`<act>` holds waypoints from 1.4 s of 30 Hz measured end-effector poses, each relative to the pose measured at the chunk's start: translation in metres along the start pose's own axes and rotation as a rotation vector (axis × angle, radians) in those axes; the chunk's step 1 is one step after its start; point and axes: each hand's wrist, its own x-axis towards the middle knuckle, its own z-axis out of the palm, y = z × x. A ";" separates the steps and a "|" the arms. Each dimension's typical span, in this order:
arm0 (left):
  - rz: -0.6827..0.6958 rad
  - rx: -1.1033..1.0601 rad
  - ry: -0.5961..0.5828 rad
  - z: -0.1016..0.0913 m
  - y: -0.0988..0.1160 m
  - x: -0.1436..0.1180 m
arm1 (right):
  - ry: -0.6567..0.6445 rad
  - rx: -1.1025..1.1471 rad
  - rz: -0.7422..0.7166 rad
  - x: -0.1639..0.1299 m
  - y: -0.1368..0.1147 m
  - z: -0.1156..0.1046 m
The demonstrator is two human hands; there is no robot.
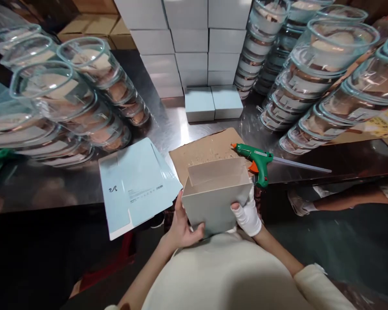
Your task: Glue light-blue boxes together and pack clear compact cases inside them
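I hold an open pale grey-blue carton box [213,202] close to my body, its mouth facing up and away. My left hand [181,226], bare, grips its left lower corner. My right hand [247,213], in a white glove, grips its right side. Beyond the box a brown cardboard sheet [207,148] lies on the steel table [168,125]. A green glue gun [257,159] with a glue stick at its back rests at the sheet's right edge. A stack of flat light-blue carton blanks [136,185] lies to the left, overhanging the table edge.
Leaning stacks of glass bowls stand left [64,94] and right [323,73]. White boxes [187,38] are piled at the back, with two closed blue boxes [213,103] in front. Another person's leg and shoe [310,204] show under the table at right.
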 end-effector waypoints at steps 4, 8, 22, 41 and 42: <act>0.043 -0.154 -0.035 0.026 0.002 0.008 | 0.113 0.024 -0.116 0.009 -0.004 0.007; 0.066 -0.316 0.201 0.044 0.010 0.015 | 0.155 0.079 -0.065 0.010 -0.016 0.006; -0.019 -0.065 0.179 0.017 -0.001 0.024 | 0.155 -0.614 0.665 0.082 0.017 -0.080; -0.281 -0.106 0.284 0.044 0.010 0.056 | -0.135 0.357 0.592 0.074 -0.053 -0.065; -0.274 -0.100 0.292 0.045 0.011 0.057 | -0.126 0.327 0.591 0.070 -0.054 -0.062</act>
